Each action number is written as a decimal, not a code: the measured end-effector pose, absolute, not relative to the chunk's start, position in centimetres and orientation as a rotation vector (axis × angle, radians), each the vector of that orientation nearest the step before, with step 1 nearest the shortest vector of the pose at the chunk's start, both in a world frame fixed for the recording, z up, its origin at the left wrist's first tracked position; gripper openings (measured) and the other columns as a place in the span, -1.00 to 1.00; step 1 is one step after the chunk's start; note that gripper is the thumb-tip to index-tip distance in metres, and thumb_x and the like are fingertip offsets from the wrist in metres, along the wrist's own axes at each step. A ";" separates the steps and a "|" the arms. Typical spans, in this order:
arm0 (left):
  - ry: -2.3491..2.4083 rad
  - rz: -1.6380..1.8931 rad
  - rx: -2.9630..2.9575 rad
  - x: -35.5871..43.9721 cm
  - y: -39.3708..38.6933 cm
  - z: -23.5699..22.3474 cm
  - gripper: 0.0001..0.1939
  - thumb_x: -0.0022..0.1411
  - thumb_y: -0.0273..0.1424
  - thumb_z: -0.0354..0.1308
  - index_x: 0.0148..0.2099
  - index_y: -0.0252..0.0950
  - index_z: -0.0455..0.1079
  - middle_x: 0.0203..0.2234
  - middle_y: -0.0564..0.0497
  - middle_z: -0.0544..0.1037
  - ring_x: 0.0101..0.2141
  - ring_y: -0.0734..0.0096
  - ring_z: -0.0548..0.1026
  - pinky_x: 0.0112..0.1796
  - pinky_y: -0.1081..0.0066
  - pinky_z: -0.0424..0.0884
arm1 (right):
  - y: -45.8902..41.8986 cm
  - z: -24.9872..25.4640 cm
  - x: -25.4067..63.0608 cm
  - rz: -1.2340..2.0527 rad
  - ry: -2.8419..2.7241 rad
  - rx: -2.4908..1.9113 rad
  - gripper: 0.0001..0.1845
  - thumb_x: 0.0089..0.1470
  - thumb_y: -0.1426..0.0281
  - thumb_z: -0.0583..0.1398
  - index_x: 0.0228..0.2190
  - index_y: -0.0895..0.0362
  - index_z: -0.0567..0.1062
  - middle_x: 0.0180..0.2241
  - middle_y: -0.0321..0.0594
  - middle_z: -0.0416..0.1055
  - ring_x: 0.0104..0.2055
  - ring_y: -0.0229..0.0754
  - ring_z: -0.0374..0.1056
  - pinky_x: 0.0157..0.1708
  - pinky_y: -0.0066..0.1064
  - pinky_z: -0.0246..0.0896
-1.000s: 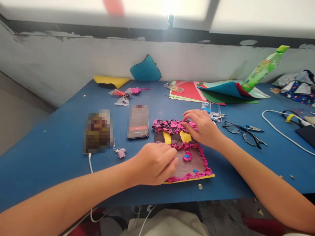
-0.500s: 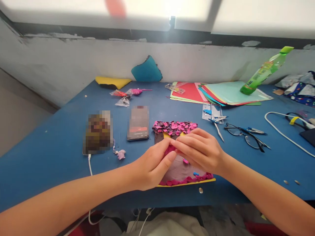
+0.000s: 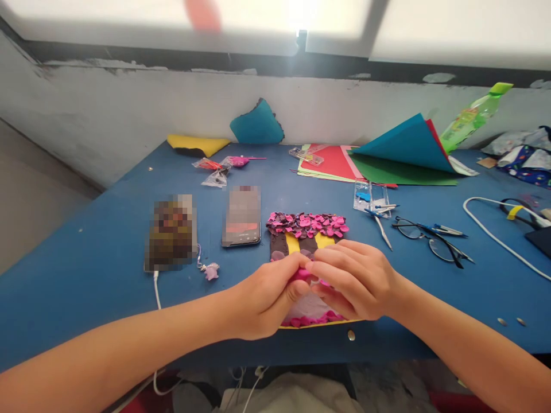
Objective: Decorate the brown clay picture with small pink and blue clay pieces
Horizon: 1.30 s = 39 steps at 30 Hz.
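Pink modelling clay (image 3: 303, 275) shows between the fingers of both hands. My left hand (image 3: 269, 301) pinches it, thumb below and fingers bent over the top. From the other side, the curled fingers of my right hand (image 3: 361, 275) close on the same piece, the fingertips of the two hands meeting. Under them lies a clay-covered picture board (image 3: 307, 223) with a band of pink and dark petal-like pieces, brown and yellow stripes, a pale lower area and a magenta trim. My hands hide much of its middle and lower right.
Left of the board are a phone (image 3: 241, 229) and a blurred device (image 3: 170, 241) on a white cable. Eyeglasses (image 3: 441, 248), a compass (image 3: 381, 226) and a clear case (image 3: 364, 201) lie right. Coloured paper (image 3: 404, 146) and a green bottle (image 3: 476, 117) are at the back.
Both hands have come slightly nearer to me, uncovering more of the board's yellow and brown stripes. At the back, blue and red sheets have lifted, now hiding the bottle's base.
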<state>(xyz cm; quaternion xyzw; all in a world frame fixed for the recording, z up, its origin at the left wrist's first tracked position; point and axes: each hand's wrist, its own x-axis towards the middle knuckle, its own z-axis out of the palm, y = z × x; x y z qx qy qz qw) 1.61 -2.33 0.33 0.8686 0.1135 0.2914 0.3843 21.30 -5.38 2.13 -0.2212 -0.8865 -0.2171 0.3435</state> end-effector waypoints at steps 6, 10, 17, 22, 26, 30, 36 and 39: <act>0.343 0.704 2.244 1.7 -2.2 0.8 -0.64 0.43 -0.19 -0.27 -0.34 -0.27 0.13 -0.54 0.11 0.27 -0.56 0.54 0.22 -0.52 0.52 0.20 | -6.0 2.9 21.1 -0.519 -2.356 -0.614 -0.83 0.23 0.52 -0.02 -0.27 0.22 0.37 -0.45 -0.17 0.48 -0.47 -0.28 0.34 -0.44 -0.41 0.30; 0.322 0.701 2.266 1.8 -2.7 0.9 -0.69 0.43 -0.28 -0.26 -0.35 -0.26 0.12 -0.55 0.11 0.27 -0.56 0.52 0.20 -0.51 0.52 0.19 | -6.2 2.6 20.7 -0.418 -2.331 -0.645 -0.89 0.18 0.56 -0.01 -0.33 0.19 0.29 -0.52 -0.18 0.43 -0.51 -0.26 0.29 -0.51 -0.42 0.23; 0.334 0.672 2.367 1.7 -2.5 0.7 -0.72 0.38 -0.42 -0.22 -0.43 -0.23 0.04 -0.63 0.15 0.18 -0.63 0.50 0.12 -0.55 0.48 0.11 | -5.3 3.4 22.4 -0.346 -2.186 -0.766 -0.76 0.29 0.41 -0.08 -0.43 0.09 0.22 -0.65 -0.32 0.29 -0.61 -0.31 0.18 -0.59 -0.47 0.12; 0.175 0.766 2.714 2.0 -2.5 0.4 -0.65 0.39 -0.36 -0.25 -0.46 -0.25 0.14 -0.67 0.08 0.31 -0.64 0.43 0.20 -0.58 0.39 0.11 | -4.6 3.0 22.8 -0.543 -2.197 -0.829 -0.87 0.15 0.58 0.13 -0.23 0.19 0.38 -0.42 -0.17 0.54 -0.39 -0.27 0.45 -0.36 -0.49 0.35; 0.027 0.834 2.897 2.3 -3.0 0.1 -0.57 0.39 -0.36 -0.26 -0.52 -0.27 0.19 -0.71 0.04 0.31 -0.67 0.40 0.19 -0.62 0.34 0.10 | -4.4 2.4 22.7 -0.534 -2.231 -0.793 -0.77 0.16 0.62 0.08 -0.13 0.27 0.39 -0.26 -0.03 0.57 -0.21 -0.21 0.50 -0.24 -0.46 0.42; 0.051 0.840 2.913 2.3 -3.0 0.2 -0.53 0.40 -0.38 -0.28 -0.54 -0.28 0.21 -0.71 0.04 0.32 -0.67 0.42 0.21 -0.61 0.35 0.12 | -4.5 2.3 22.6 -0.529 -2.231 -0.716 -0.86 0.14 0.59 0.15 -0.21 0.24 0.41 -0.36 -0.14 0.58 -0.33 -0.25 0.51 -0.34 -0.48 0.42; 0.094 0.858 2.949 2.3 -2.4 0.1 -0.53 0.39 -0.40 -0.28 -0.54 -0.29 0.23 -0.72 0.06 0.33 -0.68 0.43 0.23 -0.61 0.35 0.10 | -4.4 2.3 22.3 -0.521 -2.251 -0.745 -0.84 0.20 0.43 0.16 -0.44 0.16 0.34 -0.61 -0.30 0.46 -0.58 -0.33 0.36 -0.50 -0.49 0.28; 0.101 0.889 2.959 2.3 -2.2 0.0 -0.53 0.39 -0.40 -0.28 -0.55 -0.29 0.21 -0.72 0.07 0.32 -0.69 0.44 0.21 -0.60 0.35 0.09 | -4.1 2.0 22.3 -0.455 -2.268 -0.799 -0.78 0.27 0.40 0.07 -0.45 0.15 0.32 -0.61 -0.30 0.42 -0.58 -0.33 0.33 -0.51 -0.49 0.23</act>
